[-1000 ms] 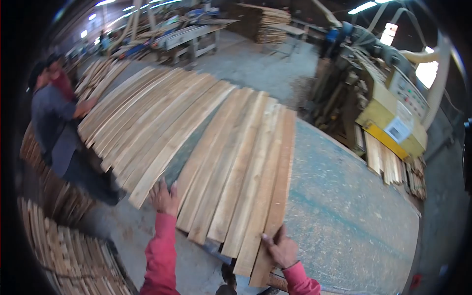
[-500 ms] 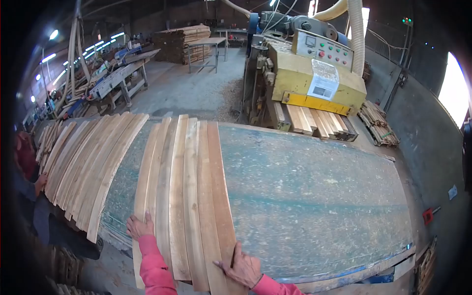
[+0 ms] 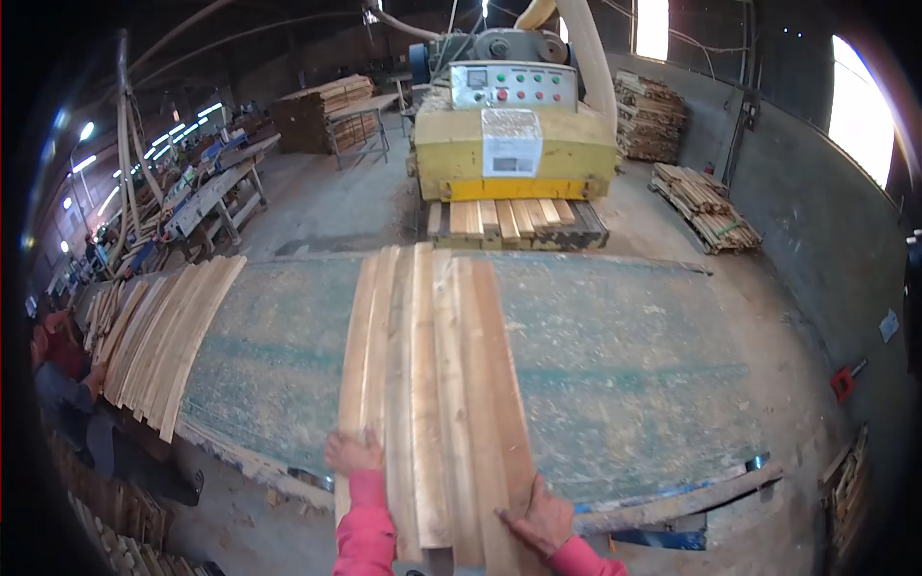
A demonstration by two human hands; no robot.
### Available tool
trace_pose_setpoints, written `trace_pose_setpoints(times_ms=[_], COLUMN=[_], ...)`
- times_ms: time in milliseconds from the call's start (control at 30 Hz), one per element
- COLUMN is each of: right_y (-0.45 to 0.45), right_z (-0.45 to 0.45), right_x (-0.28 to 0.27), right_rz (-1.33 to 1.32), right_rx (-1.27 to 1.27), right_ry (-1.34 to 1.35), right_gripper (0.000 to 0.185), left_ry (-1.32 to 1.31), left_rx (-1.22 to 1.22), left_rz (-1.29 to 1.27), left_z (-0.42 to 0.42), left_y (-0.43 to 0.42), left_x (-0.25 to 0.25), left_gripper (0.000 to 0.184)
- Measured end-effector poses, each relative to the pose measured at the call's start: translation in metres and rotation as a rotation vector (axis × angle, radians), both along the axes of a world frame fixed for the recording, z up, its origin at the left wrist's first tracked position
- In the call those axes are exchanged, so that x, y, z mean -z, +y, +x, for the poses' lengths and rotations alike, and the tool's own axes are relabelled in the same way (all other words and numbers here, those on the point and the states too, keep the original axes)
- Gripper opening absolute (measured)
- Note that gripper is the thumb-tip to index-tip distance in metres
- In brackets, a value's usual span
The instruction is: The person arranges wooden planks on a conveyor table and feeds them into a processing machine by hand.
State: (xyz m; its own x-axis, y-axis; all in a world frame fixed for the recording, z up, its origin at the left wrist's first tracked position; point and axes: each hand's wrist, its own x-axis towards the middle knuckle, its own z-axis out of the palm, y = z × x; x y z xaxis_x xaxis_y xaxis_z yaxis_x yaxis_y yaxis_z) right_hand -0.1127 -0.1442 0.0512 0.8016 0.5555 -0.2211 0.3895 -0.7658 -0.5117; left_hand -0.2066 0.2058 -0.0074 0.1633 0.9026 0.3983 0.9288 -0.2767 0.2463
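Observation:
Several long wooden boards [image 3: 447, 384] lie side by side on a worn green table [image 3: 624, 365], their near ends sticking out past its front edge. My left hand [image 3: 354, 453] presses against the left side of this group, fingers wrapped at the outer board's edge. On the right side, my right hand [image 3: 540, 518] has its thumb on top of the outer board and its fingers along the edge. Both hands hold the boards between them. Another group of boards [image 3: 182, 336] lies at the table's left end.
Beyond the table stands a yellow machine [image 3: 514, 154] with boards [image 3: 509, 218] under its front. Two co-workers are at the far left, one with a hand [image 3: 96, 376] by the left boards. Wood stacks [image 3: 706, 206] stand on the floor by the right wall.
The boards between my hands have moved right along the table, away from the left group, and both hands have moved with them. The view has turned toward the yellow machine.

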Motion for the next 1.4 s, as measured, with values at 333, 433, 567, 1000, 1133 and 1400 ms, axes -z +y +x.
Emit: trace_pose_setpoints(times_ms=[333,433,567,1000,1133,1400], right_y=[-0.114,-0.15,-0.191,-0.191,-0.18,-0.163], right_z=[0.06,0.022,-0.048,-0.061,-0.033,0.001], right_x=[0.011,0.02,0.0,0.011,0.02,0.012], right_rz=[-0.067,0.077,0.037,0.054,0.069,0.023], right_rx=[0.217,0.121,-0.008,0.022,0.015,0.023], right_ry=[-0.009,-0.143,-0.119,-0.209,-0.228,-0.145], right_gripper=[0.118,0.122,0.133,0.139,0.138,0.135], left_ry=[-0.031,0.104,0.119,0.102,0.138,0.111], left_rx=[0.461,0.659,0.908,1.51,1.404,1.272], left_rz=[-0.177,-0.117,-0.019,-0.05,0.031,-0.083], left_z=[0.082,0.016,-0.097,-0.041,-0.021,-0.001], left_y=[-0.106,-0.146,-0.218,-0.332,-0.332,-0.329], left_x=[-0.003,-0.029,-0.026,0.012,0.025,0.009], left_gripper=[0.083,0.09,0.096,0.089,0.089,0.086])
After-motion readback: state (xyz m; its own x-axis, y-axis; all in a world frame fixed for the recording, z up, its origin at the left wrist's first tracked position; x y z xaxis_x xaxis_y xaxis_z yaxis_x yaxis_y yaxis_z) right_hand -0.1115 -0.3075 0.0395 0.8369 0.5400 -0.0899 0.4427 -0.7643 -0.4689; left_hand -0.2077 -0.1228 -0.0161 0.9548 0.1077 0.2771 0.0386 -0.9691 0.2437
